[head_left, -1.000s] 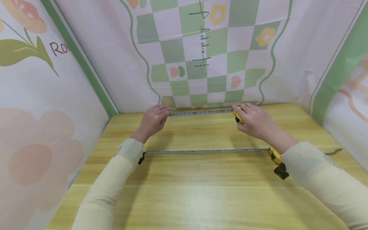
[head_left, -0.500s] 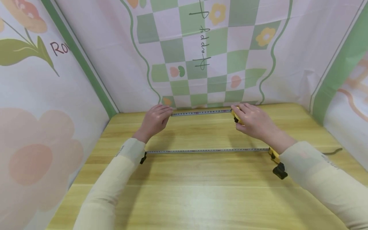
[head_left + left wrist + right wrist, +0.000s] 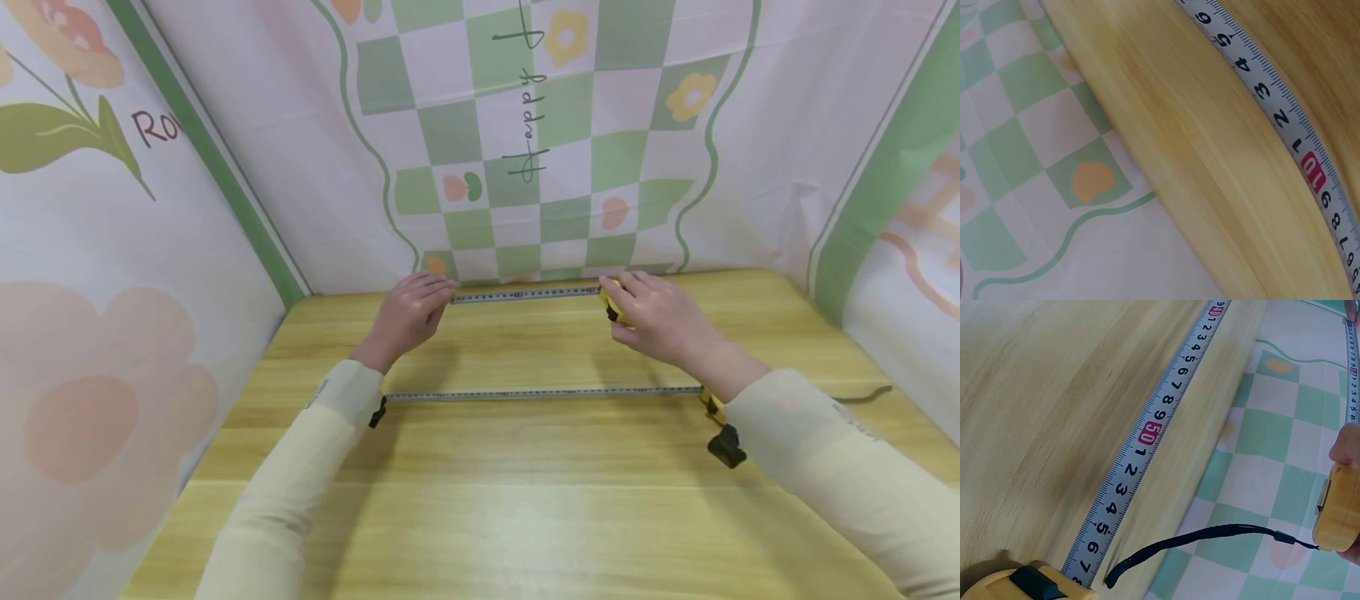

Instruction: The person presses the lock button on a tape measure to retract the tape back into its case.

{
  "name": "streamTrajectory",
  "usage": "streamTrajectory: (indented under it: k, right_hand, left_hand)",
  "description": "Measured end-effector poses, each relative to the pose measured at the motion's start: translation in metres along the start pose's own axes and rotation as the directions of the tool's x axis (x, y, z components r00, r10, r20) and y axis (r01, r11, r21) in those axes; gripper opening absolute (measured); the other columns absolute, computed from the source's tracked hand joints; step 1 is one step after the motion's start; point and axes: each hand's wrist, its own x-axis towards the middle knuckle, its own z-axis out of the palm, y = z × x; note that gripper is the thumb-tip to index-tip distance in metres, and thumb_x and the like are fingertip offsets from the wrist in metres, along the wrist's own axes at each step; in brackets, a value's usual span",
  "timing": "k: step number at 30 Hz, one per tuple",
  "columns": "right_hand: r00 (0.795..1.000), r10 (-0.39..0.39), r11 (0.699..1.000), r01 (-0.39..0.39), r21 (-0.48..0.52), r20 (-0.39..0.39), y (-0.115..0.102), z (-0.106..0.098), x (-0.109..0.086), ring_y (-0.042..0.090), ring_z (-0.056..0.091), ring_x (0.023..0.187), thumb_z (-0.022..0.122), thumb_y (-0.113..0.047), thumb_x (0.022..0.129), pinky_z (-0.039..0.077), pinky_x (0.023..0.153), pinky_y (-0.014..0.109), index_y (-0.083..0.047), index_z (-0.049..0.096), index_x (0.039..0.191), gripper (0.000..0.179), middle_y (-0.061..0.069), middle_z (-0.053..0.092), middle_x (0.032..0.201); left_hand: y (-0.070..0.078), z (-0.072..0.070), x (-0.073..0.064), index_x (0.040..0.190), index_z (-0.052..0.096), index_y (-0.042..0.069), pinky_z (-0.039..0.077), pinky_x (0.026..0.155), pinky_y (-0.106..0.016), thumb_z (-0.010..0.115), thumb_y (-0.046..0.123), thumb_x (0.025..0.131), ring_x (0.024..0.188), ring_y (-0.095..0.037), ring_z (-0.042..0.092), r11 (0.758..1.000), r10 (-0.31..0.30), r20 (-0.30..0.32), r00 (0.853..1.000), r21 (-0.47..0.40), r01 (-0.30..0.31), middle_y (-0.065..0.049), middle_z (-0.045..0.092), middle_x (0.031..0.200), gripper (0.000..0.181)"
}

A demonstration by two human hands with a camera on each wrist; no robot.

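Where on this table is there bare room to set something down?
Biggest: the table between the sleeves, this side of the lying tape measure. A narrower bare strip separates it from the held tape measure. Crowded: the far edge, with the left hand and right hand, and around the lying yellow case.

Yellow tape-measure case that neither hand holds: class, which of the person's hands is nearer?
Right. The right hand is just beyond the yellow case, gripping another tape measure; the left hand is farther off to its left.
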Motion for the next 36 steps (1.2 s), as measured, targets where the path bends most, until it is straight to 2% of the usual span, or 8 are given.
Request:
streamTrajectory:
  k: [8,27,36]
  right_hand:
    - [1.000,-0.007,1.000,0.007,-0.001,-0.010,-0.0012,0.0013,0.0007,0.045,0.062,0.095,0.074,-0.011,0.075,0.055,0.079,0.053,0.009,0.055,0.127,0.059,0.029,0.062,0.116]
    - [1.000,0.013,1.000,-0.013,0.005,0.022,-0.0042,0.0026,0.0027,0.045,0.062,0.096,0.075,-0.012,0.076,0.054,0.081,0.053,0.008,0.054,0.128,0.060,0.028,0.059,0.121]
    - [1.000,-0.009,1.000,0.009,0.000,-0.009,-0.0038,0.0051,0.0025,0.044,0.063,0.092,0.076,-0.011,0.074,0.056,0.077,0.052,0.009,0.055,0.126,0.059,0.029,0.061,0.116]
  left_hand:
    - [0.0005,0.0015,0.0005,0.105,0.072,0.000,0.041,0.107,-0.037,0.064,-0.001,0.091,0.102,-0.028,0.067,1.000,-0.007,0.002,1.000,-0.011,0.007,-0.015,0.071,0.106,0.017]
    - [0.0033,0.0021,0.0026,0.102,0.073,0.000,0.039,0.108,-0.037,0.065,-0.001,0.090,0.102,-0.028,0.067,1.000,-0.003,0.006,1.000,-0.011,0.003,-0.014,0.071,0.106,0.014]
    - [0.0043,0.0027,0.0028,0.102,0.073,0.001,0.039,0.108,-0.037,0.065,0.000,0.090,0.102,-0.028,0.067,1.000,-0.005,0.009,1.000,0.001,0.005,-0.014,0.071,0.106,0.014]
